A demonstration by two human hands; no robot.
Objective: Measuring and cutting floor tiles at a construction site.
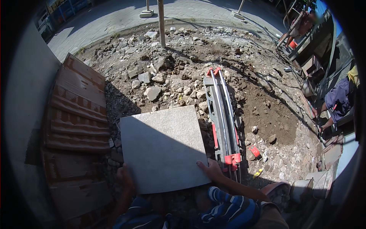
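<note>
A square grey tile (162, 145) is in front of me, its upper right part in sunlight, the rest shaded. My left hand (126, 179) grips its lower left edge, and my right hand (209, 171) is closed on its right edge, thumb on top. Just right of the tile lies a long red and grey tile cutter (214, 108) with two metal rails, on the rubble. A small red tool (255, 152) and a yellow one (258, 172) lie beside the cutter; their kind is hard to tell.
Brown ribbed sheets (76, 110) lean against a wall (26, 91) at left. Rocky, dusty ground (274, 114) surrounds me. A pole (161, 24) stands before a paved path (108, 21). At right are a person in purple shorts (338, 99) and, farther off, another person (299, 26).
</note>
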